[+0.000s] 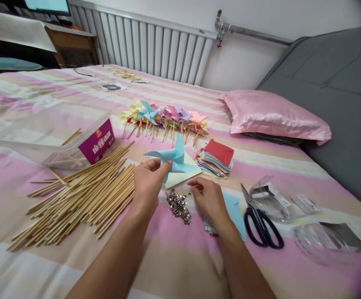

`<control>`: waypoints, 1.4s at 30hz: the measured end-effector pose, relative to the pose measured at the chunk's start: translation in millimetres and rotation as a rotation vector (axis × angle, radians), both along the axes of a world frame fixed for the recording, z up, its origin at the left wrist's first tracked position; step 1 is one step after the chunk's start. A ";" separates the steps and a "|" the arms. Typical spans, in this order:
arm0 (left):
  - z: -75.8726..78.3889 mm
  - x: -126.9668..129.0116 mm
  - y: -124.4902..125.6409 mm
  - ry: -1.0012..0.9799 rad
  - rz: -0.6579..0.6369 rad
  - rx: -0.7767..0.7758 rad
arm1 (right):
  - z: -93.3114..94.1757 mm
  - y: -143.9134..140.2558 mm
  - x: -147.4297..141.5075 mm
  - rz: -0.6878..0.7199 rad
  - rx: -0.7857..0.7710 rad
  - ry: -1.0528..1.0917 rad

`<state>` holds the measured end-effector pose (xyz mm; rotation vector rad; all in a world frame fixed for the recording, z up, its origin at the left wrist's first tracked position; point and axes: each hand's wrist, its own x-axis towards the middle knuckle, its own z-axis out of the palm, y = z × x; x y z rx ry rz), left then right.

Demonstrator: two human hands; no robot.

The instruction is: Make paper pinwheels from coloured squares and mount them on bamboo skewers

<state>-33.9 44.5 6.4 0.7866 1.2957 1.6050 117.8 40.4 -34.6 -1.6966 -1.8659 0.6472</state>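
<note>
My left hand (151, 178) is closed, with its thumb pressed on the middle of a light blue paper pinwheel (177, 160) whose blades are folded in. Beneath the pinwheel lies a pale, flat square (180, 178). To the right, my right hand (210, 197) has its fingers curled close together; anything between the fingertips is too small to make out. Between my wrists sits a heap of silver thumbtacks (179, 207), with a few strays near the right fingertips. Light blue paper squares (235, 211) lie partly under my right forearm.
Wooden sticks (84, 195) are spread at left before a clear plastic box (52, 137). Several finished pinwheels (164, 116) lie behind. Stacked coloured paper (216, 158), black-handled scissors (261, 224) and clear packaging (274, 199) are at right. A pink pillow (270, 114) rests farther back.
</note>
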 end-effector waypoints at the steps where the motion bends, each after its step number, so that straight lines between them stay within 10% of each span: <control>1: 0.3 0.0 0.0 -0.002 -0.002 0.000 | 0.5 0.0 0.5 -0.014 -0.001 0.001; 42: 1.9 2.3 -4.8 -0.101 -0.090 -0.054 | 7.6 -9.6 -2.3 0.138 -0.093 -0.150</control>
